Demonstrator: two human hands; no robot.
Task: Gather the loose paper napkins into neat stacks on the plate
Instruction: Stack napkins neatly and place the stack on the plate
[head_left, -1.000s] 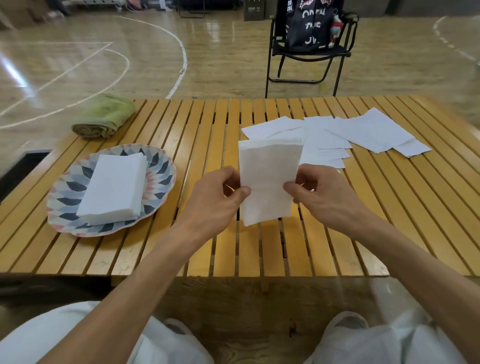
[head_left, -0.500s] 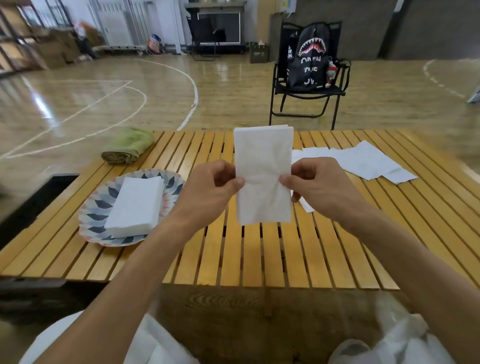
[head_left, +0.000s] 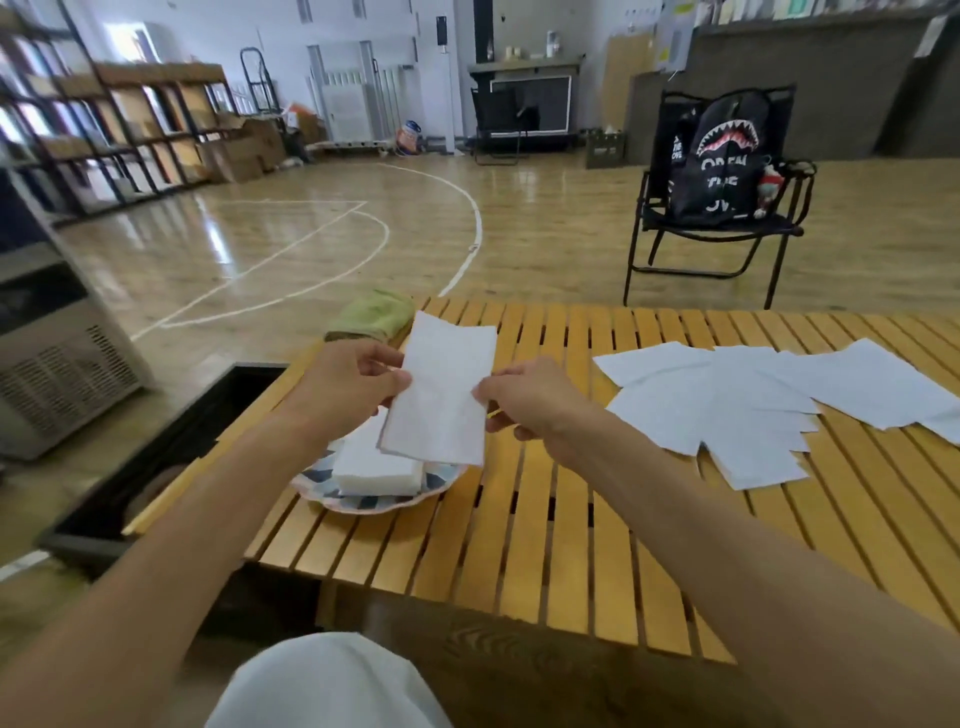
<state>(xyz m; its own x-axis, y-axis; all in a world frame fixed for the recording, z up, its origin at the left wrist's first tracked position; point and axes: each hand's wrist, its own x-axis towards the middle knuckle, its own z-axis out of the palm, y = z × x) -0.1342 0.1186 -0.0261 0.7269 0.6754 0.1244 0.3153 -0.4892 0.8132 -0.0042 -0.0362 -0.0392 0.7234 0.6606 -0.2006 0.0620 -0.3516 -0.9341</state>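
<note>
A folded white napkin (head_left: 441, 395) hangs in the air above the patterned plate (head_left: 379, 501), tilted a little to the right. My left hand (head_left: 348, 387) pinches its left edge and my right hand (head_left: 530, 397) pinches its right edge. A neat stack of napkins (head_left: 374, 467) lies on the plate, partly hidden behind the held napkin. Several loose napkins (head_left: 753, 405) lie spread over the slatted wooden table (head_left: 571, 519) to the right of my hands.
A rolled green towel (head_left: 371, 314) lies at the table's far left corner, behind my left hand. A dark crate (head_left: 171, 457) sits on the floor left of the table. A folding chair with a black backpack (head_left: 722, 166) stands beyond the table.
My head turned left and the view shifted. Both hands carried the napkin leftward, from the table's middle to above the plate and its stack.
</note>
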